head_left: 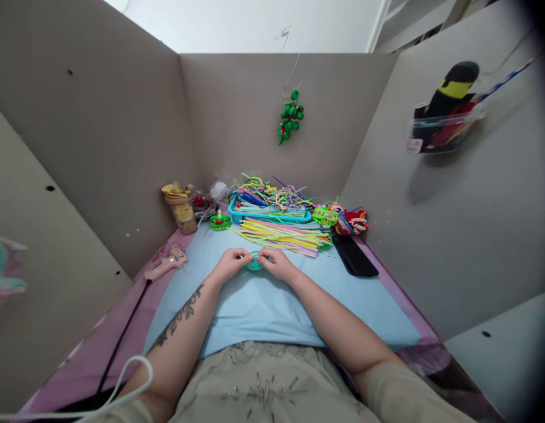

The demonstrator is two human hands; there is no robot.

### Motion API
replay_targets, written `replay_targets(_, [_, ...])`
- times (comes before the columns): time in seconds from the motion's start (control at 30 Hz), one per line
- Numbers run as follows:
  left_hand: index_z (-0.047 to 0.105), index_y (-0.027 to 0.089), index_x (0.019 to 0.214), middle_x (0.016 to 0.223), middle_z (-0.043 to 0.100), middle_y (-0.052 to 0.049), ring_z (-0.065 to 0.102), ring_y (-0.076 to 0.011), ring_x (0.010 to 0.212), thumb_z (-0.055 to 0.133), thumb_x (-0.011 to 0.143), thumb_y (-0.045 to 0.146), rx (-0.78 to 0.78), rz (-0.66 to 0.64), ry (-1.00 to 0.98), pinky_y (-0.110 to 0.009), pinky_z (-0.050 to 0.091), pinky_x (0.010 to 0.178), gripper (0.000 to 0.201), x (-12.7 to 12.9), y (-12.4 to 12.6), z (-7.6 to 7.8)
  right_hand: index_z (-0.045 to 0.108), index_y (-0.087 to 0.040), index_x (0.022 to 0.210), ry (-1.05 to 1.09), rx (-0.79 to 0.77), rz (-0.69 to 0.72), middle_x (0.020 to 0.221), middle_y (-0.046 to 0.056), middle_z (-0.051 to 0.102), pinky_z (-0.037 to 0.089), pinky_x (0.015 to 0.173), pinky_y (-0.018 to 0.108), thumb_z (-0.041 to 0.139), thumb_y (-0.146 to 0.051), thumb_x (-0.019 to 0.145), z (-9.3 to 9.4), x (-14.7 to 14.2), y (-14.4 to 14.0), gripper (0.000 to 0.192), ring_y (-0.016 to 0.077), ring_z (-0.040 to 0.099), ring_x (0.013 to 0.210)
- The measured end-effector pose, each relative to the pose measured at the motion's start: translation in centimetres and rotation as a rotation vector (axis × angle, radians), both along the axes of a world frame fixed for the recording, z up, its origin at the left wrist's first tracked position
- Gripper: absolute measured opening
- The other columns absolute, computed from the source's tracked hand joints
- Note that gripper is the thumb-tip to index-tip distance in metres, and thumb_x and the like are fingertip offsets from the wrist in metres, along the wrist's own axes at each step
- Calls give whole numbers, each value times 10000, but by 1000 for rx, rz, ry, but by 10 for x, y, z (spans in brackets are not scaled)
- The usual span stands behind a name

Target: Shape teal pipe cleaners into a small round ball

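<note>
Over the light blue cloth [263, 311], both hands meet at a small teal coil [255, 265], apparently wound from fuzzy pipe cleaner. My left hand [232, 262] pinches its left edge between thumb and fingers. On the opposite edge, my right hand [276, 262] has a similar pinch. The fingers cover part of the coil. Just beyond the hands lies a row of yellow, pink and pale green pipe cleaners [281, 235]. A turquoise tray [272, 217] behind them is heaped with more pipe cleaners in many colours.
A pink glue gun [167, 264] lies left, its black cord running toward me. Behind it stands a tan cup [182, 211]. Green fuzzy figures [220, 221] flank the tray. To the right lies a black phone-like slab [354, 255]. Grey panels [281, 76] enclose the workspace.
</note>
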State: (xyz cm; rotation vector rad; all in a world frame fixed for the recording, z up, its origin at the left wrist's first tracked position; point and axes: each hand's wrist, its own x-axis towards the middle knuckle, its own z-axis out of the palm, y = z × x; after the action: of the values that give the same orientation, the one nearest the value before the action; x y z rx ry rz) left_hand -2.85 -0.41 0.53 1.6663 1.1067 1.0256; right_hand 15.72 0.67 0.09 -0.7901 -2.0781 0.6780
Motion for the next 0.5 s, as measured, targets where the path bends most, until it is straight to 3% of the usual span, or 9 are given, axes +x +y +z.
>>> replay_targets(0.13, [683,136,928,911,680,-72,590,-188,804,570,746,474,76,101,-25,-285,445,740,400,-2,2,3,596,-181,709,115,-86,13,751,32,577,433,756,297,504,-474,825,-4,7,9,328,153,543,747])
replay_targets(0.23, [628,165,1098,1130,626,-84,556,-219,1018,492,805,483,128,121,-57,-334,406,903,453,-4,4,4,593,-183,724,243,-203,50,961,71,589,425,852,331,528,-562,781,-8,15,17,389,190,550,945])
replay_targets(0.4, [665,157,953,1064,649,-90,534,-237,1083,499,800,492,112,-74,4,-352,365,973,404,-4,5,-1,599,-182,789,251,-308,73,1128,85,565,392,940,362,518,-568,785,-17,21,23,395,209,508,1103])
replay_targets(0.5, [652,168,877,978,659,-74,550,-226,1046,466,824,457,180,3,64,-332,388,935,348,-5,6,-5,588,-205,997,207,-252,-4,1157,82,553,411,921,353,529,-455,809,-17,20,22,319,197,503,1111])
